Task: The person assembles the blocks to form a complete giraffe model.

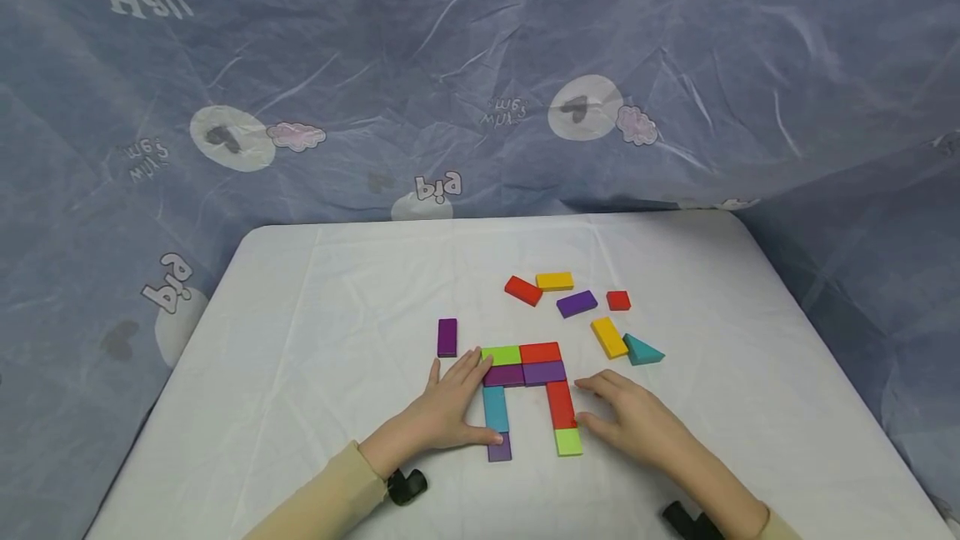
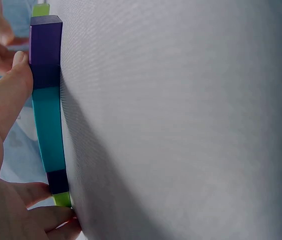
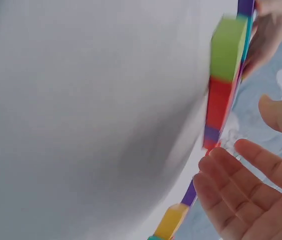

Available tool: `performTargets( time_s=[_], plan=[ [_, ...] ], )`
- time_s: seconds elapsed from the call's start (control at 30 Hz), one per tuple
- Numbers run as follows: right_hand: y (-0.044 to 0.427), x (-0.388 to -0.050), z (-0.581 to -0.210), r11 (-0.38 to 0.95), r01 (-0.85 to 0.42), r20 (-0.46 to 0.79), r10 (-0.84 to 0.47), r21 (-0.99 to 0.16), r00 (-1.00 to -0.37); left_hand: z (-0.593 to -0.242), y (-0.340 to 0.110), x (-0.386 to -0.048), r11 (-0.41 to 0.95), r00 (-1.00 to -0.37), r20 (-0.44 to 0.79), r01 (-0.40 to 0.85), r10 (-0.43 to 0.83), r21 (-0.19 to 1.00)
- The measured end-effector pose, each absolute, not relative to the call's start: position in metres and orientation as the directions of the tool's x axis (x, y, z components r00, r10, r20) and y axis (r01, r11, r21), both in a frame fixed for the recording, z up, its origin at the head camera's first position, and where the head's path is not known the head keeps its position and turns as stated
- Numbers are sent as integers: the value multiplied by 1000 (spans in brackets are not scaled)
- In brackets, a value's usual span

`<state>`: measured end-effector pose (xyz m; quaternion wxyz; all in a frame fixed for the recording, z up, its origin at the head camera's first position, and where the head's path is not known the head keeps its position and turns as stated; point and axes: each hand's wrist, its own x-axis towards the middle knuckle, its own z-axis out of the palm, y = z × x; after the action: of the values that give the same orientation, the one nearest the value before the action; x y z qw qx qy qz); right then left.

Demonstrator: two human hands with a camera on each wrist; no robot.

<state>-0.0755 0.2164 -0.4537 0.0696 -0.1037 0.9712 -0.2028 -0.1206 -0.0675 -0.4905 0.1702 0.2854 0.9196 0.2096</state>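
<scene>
Flat coloured blocks lie joined in an arch shape on the white table. Its top has a green block (image 1: pixel 500 355) and a red block (image 1: pixel 540 353) above two purple blocks (image 1: pixel 504 376). The left leg is a teal block (image 1: pixel 496 408) over a purple block (image 1: pixel 499 448); the right leg is a red block (image 1: pixel 561 405) over a green block (image 1: pixel 568 442). My left hand (image 1: pixel 447 415) spreads along the left side, thumb on the lower purple block (image 2: pixel 46 45) and fingertips at the top left corner. Beside the right leg, my right hand (image 1: pixel 633 419) holds nothing, fingers extended.
Left of the arch lies a purple block (image 1: pixel 447 338). Beyond it are loose red (image 1: pixel 523 291), yellow (image 1: pixel 554 282) and purple (image 1: pixel 577 303) blocks, a small red block (image 1: pixel 618 301), another yellow block (image 1: pixel 609 337) and a teal triangle (image 1: pixel 642 350). A patterned blue cloth (image 1: pixel 450 65) hangs behind the table.
</scene>
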Motion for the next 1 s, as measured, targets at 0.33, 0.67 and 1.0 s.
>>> performTargets(
  time_s=[0.33,0.67,1.0],
  plan=[
    [220,-115,-463,846,-231,-63,-297,-481,-953,-491,-68,-119,747,-777,-195,453,599,488],
    [221,-132,-469,827,-234,-201,-380,-511,-903,-490,-68,-119,747,-777,-190,459,600,480],
    [221,-131,-471,816,-258,-243,-429,-518,-870,-488,-68,-120,748,-779,-188,458,597,480]
  ],
)
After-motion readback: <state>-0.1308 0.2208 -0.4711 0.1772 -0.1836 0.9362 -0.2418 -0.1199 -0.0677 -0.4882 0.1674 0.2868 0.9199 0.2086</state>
